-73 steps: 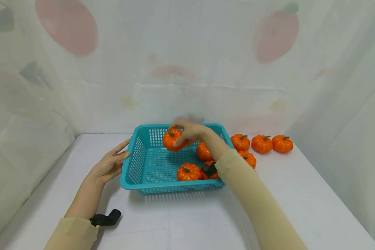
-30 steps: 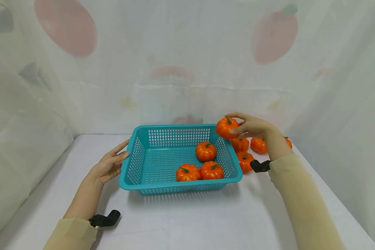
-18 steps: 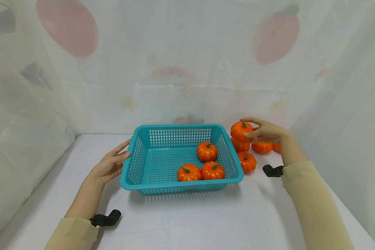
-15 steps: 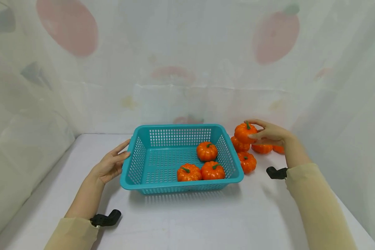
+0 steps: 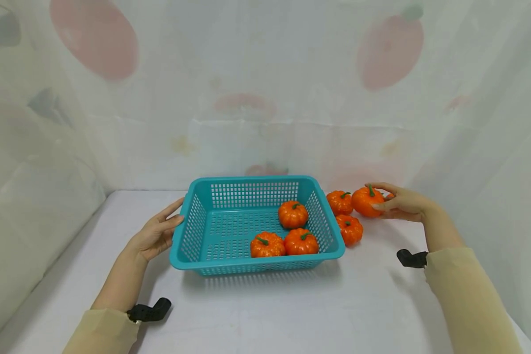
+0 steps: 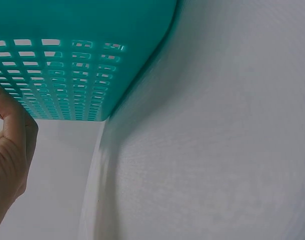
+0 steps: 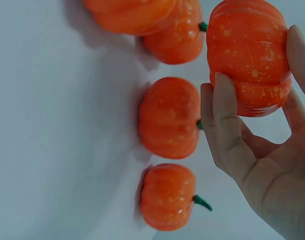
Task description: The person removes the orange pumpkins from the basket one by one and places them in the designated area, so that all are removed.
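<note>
A teal slotted basket (image 5: 190, 223) stands mid-table with three orange pumpkins inside (image 5: 292, 214), (image 5: 267, 245), (image 5: 300, 241). My right hand (image 5: 397, 202) grips another orange pumpkin (image 5: 366, 201) just right of the basket, low by the table. In the right wrist view the thumb and fingers of the right hand (image 7: 262, 165) curl round this speckled pumpkin (image 7: 247, 55). Beside it lie loose pumpkins (image 5: 339, 202), (image 5: 349, 229). My left hand (image 5: 155, 235) rests flat against the basket's left wall, fingers straight. The left wrist view shows the basket wall (image 6: 77, 60) and that hand (image 6: 10, 145).
More pumpkins (image 7: 168, 117), (image 7: 165, 196), (image 7: 175, 37) lie on the white table under my right hand. White sheeting with faded red shapes walls the back and both sides. Black wrist straps (image 5: 149, 310), (image 5: 410, 258) show at both sleeves.
My right hand lifted a pumpkin out of the basket, carried it right over the rim and lowered it among the pumpkins on the table. The left hand and basket stayed put.
</note>
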`<state>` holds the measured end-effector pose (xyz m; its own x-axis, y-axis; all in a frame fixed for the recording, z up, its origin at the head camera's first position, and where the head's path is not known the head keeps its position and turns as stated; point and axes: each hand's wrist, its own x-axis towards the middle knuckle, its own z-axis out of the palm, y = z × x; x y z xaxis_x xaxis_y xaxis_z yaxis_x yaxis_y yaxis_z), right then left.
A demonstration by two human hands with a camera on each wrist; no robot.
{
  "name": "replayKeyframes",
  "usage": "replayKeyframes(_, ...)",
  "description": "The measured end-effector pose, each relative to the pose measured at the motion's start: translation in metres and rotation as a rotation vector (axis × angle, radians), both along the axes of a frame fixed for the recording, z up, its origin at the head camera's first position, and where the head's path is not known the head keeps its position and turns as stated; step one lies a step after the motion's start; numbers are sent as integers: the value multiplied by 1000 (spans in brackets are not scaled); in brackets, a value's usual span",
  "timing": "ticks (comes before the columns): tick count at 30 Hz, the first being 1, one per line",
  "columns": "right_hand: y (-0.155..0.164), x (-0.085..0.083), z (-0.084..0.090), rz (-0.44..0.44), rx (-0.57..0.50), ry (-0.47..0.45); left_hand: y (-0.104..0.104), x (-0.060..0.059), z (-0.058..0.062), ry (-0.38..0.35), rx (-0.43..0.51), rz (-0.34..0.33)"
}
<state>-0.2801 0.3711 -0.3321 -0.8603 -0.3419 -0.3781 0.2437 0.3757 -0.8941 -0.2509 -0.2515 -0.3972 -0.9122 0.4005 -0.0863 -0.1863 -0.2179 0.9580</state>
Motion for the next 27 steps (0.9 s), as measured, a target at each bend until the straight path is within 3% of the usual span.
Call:
replayKeyframes(12, 21, 18, -19, -31, 11, -79, 0, -1, 0, -6, 8, 3)
replayKeyframes(27, 38, 21, -50, 2, 60, -87, -1, -2, -3, 1, 11, -2)
